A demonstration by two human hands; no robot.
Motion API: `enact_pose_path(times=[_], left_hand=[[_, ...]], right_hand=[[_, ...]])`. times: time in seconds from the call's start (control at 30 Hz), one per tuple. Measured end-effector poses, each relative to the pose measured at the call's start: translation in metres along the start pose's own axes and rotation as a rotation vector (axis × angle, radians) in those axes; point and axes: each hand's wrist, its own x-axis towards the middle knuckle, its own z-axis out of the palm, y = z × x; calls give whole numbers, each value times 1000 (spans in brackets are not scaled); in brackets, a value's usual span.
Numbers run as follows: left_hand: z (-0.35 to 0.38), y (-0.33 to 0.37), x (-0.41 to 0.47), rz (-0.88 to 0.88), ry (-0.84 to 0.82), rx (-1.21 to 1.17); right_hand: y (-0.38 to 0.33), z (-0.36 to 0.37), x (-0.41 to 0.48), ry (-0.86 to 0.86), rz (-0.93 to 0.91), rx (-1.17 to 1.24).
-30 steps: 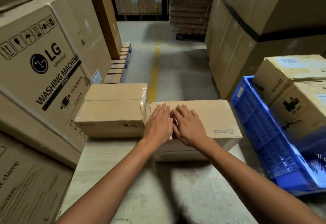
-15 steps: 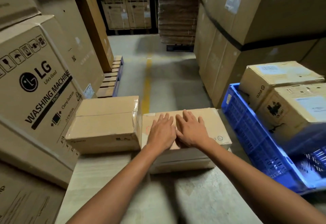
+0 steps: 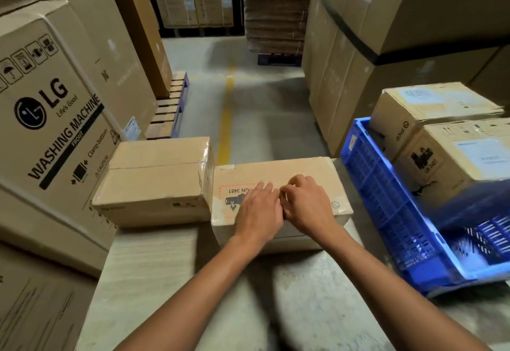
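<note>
The box sits on the table, at its far edge. Its left side is just beside, perhaps touching, a taped second box, and a blue crate stands to its right. Both hands rest on its top, as they did a second ago, and the box itself has not shifted. What has changed is the right hand. A moment ago it lay flat beside the other, and now its fingers are curled, with thumb and forefinger drawn together at the middle of the top, close to the left fingertips. They seem to be picking at something there, probably a tape end or the flap seam, though the view is too small to show what, if anything, is caught between them. The left hand stays flat, fingers straight and together, pressing down on the top and partly covering the red-bordered UN 3481 label, more of which now shows. I judge that smoothing or steadying has given way to opening: the left hand holds the box down while the right hunts for an edge to lift. No flap is raised and no tape is visibly peeled, so the opening has barely begun. The next move likely needs a firm pinch and a pull along the seam.
</note>
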Motion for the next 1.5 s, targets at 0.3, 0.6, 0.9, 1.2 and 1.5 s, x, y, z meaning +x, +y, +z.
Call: enact_pose_path(times=[0.3, 0.6, 0.9, 1.2, 1.5], left_hand=[[13, -2, -9, 68, 81, 59], [37, 30, -33, 197, 237, -83], [29, 54, -4, 119, 80, 74], [38, 67, 42, -71, -117, 88], [21, 41, 62, -163, -81, 167]], right_hand=[[6, 9, -17, 121, -49, 19], [39, 14, -70, 380, 48, 87], [53, -10, -48, 170, 40, 68], [85, 3, -3, -48, -121, -35], [74, -7, 27, -159, -90, -56]])
